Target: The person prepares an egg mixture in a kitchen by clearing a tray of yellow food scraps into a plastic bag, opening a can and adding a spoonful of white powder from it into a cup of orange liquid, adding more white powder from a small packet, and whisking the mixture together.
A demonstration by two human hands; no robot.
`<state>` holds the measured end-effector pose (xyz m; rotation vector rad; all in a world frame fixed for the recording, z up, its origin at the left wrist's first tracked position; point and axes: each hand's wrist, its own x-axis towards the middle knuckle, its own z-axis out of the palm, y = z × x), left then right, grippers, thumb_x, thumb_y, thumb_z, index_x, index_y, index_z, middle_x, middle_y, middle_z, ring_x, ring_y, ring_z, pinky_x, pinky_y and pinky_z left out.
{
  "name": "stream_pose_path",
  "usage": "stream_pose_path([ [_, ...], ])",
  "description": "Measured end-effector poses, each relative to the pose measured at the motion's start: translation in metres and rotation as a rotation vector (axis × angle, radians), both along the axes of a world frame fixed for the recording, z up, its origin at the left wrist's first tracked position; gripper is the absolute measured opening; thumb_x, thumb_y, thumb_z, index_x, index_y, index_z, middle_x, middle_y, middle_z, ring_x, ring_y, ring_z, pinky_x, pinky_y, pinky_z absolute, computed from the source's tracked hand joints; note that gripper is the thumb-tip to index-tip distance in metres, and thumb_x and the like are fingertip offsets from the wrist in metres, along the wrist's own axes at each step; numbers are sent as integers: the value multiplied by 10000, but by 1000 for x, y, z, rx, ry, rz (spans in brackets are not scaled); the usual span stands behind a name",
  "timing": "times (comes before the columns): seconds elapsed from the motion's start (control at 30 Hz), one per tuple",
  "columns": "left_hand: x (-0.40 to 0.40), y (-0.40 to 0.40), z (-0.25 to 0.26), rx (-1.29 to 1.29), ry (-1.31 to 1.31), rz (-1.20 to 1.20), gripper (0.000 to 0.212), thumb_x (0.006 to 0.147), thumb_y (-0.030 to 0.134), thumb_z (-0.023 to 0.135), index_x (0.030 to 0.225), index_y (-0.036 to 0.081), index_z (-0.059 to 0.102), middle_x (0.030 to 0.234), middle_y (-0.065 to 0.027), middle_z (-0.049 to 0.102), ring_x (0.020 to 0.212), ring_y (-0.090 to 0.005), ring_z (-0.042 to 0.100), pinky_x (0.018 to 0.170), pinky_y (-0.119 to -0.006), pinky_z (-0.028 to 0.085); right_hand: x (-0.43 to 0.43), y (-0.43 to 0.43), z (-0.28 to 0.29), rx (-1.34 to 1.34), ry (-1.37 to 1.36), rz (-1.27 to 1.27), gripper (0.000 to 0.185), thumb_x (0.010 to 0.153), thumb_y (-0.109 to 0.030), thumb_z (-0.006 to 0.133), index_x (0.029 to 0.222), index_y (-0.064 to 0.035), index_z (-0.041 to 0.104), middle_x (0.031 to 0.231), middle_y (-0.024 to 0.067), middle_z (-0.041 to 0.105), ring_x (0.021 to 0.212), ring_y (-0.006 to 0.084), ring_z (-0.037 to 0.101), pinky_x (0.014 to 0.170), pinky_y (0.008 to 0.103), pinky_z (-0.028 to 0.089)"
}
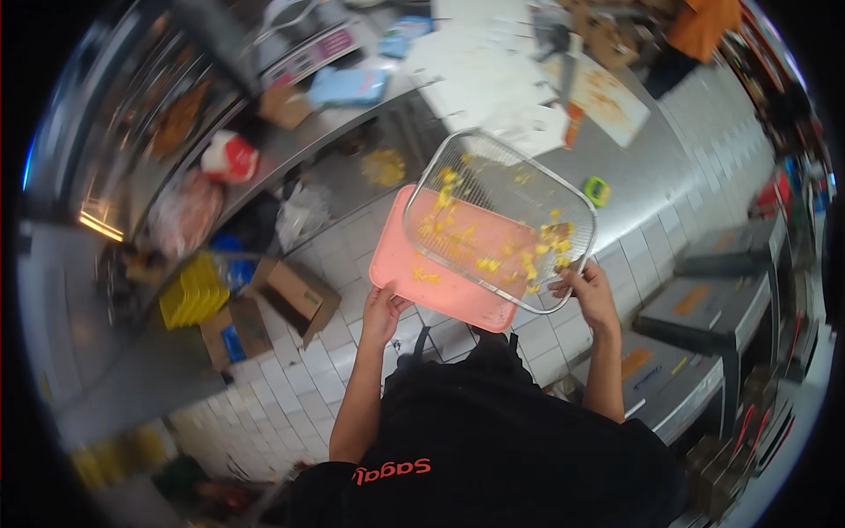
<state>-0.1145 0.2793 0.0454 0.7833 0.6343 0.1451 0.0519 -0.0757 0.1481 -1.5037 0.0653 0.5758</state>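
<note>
My left hand (384, 314) grips the near left edge of a pink plastic tray (396, 264), which bears a few yellow crumbs. My right hand (587, 294) holds the rim of a rectangular wire-mesh metal basket (589, 214) at its near right corner. The basket lies over much of the tray, and the picture does not settle whether the two touch. Small yellow food pieces (528, 261) cling to or lie in the mesh, mostly towards the right side and the upper left. Both things are held above the tiled floor, in front of my body.
Ahead stands a steel worktable (650, 168) with white sheets (488, 66), a stained cutting board (607, 99) and a green timer (597, 191). An open cardboard box (297, 297) is at left. Grey lidded bins (706, 303) line the right. Someone in orange (706, 26) is at upper right.
</note>
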Motion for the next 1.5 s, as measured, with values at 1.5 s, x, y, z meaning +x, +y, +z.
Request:
stream_pose_path([
  [1.5, -1464, 675, 67, 270, 81, 2208, 310, 988, 207, 479, 1246, 34, 498, 1059, -74, 622, 919, -175, 647, 790, -347, 558, -1452, 1270, -42, 34, 432, 2014, 361, 773, 12, 470, 1130, 51, 503, 1017, 136, 611, 842, 245, 650, 734, 349, 564],
])
